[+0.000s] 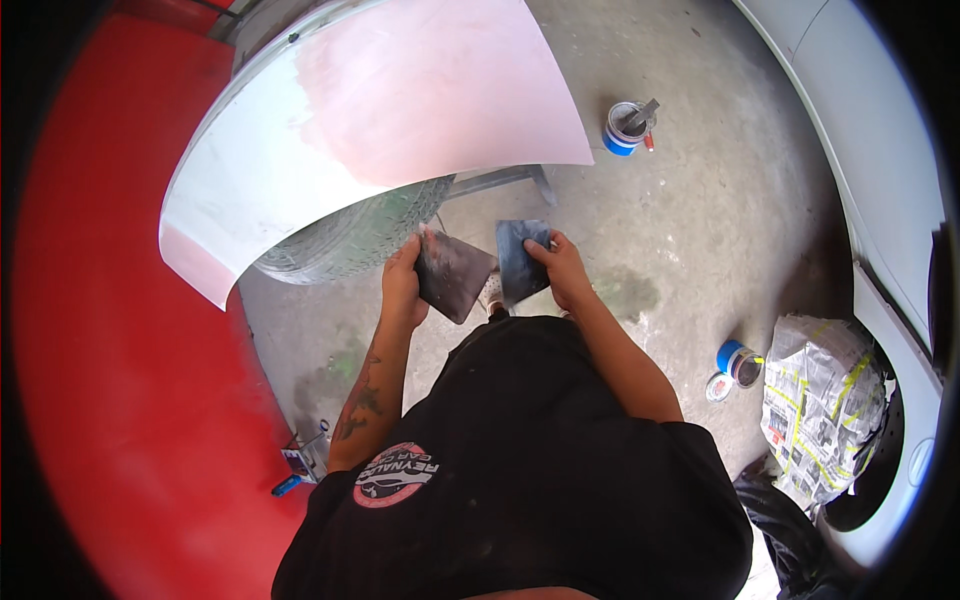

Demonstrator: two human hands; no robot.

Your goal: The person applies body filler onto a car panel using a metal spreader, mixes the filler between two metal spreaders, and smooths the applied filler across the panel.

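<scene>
"Two hands, and does each hold something?"

"Yes. The left hand (402, 284) pinches the left edge of a dark sheet (457, 276). The right hand (566, 270) pinches the right edge of a blue-grey sheet (520, 265), with its thumb on top."

"Are the hands together?"

"No, they are apart. Both sheets are up in the air, in front of the black shirt (540, 440). Their inner edges are just beside each other. I can't tell if they touch."

"What is at the sides?"

"On the right, a wide stretch of grey floor (690, 260). Toward its right edge sit a blue can (730, 355) and a round lid (717, 388), near a newspaper bundle (815, 400). A white car (895, 130) runs along that edge. A big red surface (140, 300) runs down the floor's left edge."

"And in front?"

"A fat tyre (355, 235), a little to the left. Over it bends a pink and white panel (380, 110). I see a gap between its near edge and the sheets."

"And farther?"

"An open can (619, 147) with a flat tool (640, 116) poking out. It stands on the floor, right of the panel's right corner."
</scene>
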